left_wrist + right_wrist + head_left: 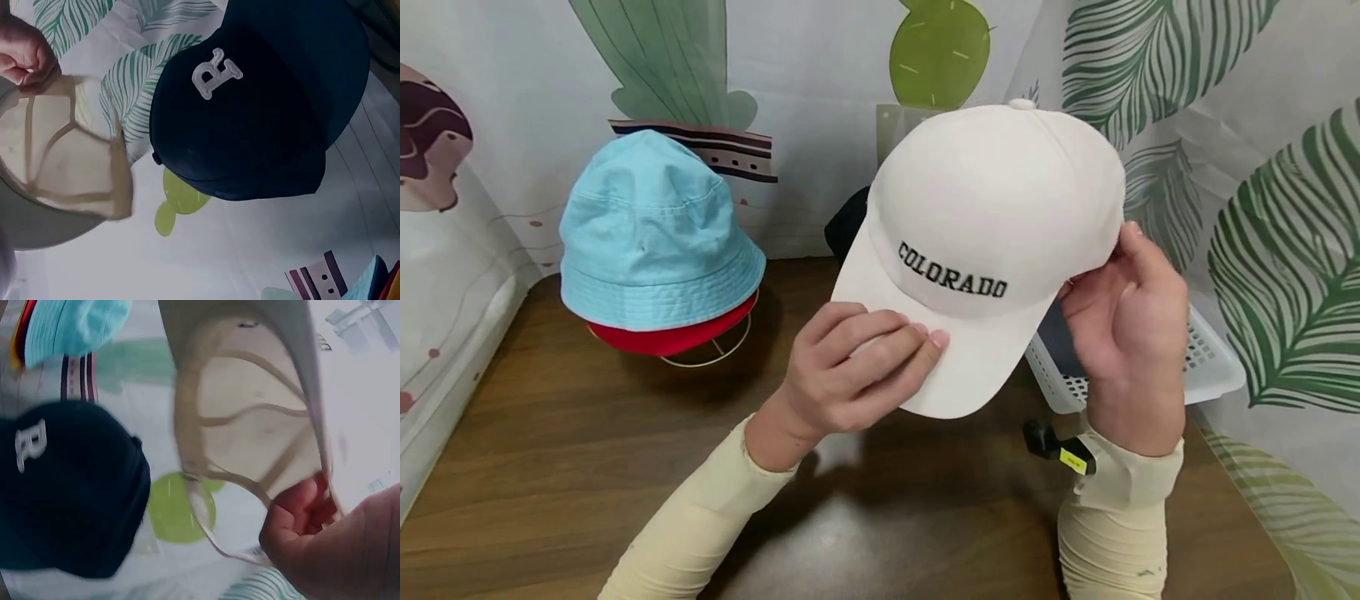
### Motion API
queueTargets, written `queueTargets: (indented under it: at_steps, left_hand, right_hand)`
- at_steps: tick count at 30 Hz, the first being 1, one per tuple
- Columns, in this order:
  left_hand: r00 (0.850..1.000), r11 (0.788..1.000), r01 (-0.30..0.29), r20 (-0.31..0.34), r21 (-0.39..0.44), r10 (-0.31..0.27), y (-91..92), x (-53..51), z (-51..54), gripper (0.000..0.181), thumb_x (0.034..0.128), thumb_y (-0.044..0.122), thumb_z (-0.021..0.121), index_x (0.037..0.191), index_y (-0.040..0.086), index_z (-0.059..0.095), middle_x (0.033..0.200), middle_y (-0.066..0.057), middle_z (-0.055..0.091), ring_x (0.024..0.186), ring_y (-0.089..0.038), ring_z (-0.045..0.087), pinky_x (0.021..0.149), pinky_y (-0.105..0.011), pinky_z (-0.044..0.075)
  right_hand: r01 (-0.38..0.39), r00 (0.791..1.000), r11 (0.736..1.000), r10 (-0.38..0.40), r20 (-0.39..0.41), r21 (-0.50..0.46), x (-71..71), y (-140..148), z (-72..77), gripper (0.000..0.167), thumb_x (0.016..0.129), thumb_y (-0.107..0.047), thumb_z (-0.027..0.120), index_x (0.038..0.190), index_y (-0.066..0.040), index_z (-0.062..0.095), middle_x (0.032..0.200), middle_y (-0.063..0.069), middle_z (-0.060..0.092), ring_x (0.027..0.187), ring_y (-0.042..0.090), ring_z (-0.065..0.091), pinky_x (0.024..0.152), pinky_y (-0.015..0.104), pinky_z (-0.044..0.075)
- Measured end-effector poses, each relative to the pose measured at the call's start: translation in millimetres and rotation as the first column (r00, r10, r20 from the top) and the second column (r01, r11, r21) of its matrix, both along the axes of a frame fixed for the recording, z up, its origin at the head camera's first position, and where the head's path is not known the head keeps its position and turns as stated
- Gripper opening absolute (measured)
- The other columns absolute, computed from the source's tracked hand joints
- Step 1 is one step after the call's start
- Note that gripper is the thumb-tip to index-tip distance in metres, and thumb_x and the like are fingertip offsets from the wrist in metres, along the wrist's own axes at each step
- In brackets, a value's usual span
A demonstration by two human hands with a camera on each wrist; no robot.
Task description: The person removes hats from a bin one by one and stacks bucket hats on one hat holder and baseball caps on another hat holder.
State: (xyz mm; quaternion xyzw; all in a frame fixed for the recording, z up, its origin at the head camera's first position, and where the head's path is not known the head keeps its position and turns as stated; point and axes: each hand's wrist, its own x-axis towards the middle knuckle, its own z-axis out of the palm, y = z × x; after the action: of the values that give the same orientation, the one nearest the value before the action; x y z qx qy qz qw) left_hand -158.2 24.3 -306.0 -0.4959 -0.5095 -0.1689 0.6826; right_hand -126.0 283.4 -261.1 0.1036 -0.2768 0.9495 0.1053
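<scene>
A white baseball cap (992, 192) with "COLORADO" on its front is held up in both hands, its brim tilted down toward me. My left hand (865, 367) grips the brim, fingers over its top and thumb out of sight beneath. At the cap's rear edge, my right hand (1131, 317) pinches the rim; the right wrist view shows its curled fingers (300, 512) there, beside the cap's taped inside (250, 394). Behind hangs a navy cap (250, 125) with a white letter R, mostly hidden by the white cap in the head view.
On the left, a light blue bucket hat (655, 225) sits over a red hat (677, 335) on a wire stand (730, 354). A white plastic basket (1213, 358) with something dark in it stands at the right, partly behind my right hand. Beneath is a brown wooden table (550, 467).
</scene>
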Motion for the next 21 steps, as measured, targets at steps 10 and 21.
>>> queueTargets:
  at_steps: [10,21]
  left_hand:
    - [0.997,0.996,-0.026,-0.073,-0.087,0.019,11.5,3.7,-10.3,0.018,0.0843,0.011,0.087,0.101,0.015,0.082,0.094,0.002,0.071,0.087,-0.013,0.064,0.067,-0.027,0.048]
    - [0.986,0.956,0.036,0.167,-0.291,0.014,5.0,2.8,-13.7,0.027,0.0895,0.01,0.081,0.115,0.018,0.076,0.113,0.001,0.07,0.107,-0.017,0.061,0.079,-0.034,0.045]
  right_hand:
    - [0.077,0.997,0.985,-0.077,0.01,-0.156,-3.2,-14.5,1.3,0.03,0.111,-0.003,0.037,0.098,0.011,0.06,0.089,0.018,0.066,0.079,0.029,0.068,0.072,0.037,0.057]
    - [0.165,0.983,0.964,-0.179,-0.049,-0.209,-6.0,-17.2,-1.2,0.041,0.107,-0.009,0.035,0.068,-0.001,0.045,0.063,0.013,0.055,0.065,0.028,0.063,0.067,0.04,0.055]
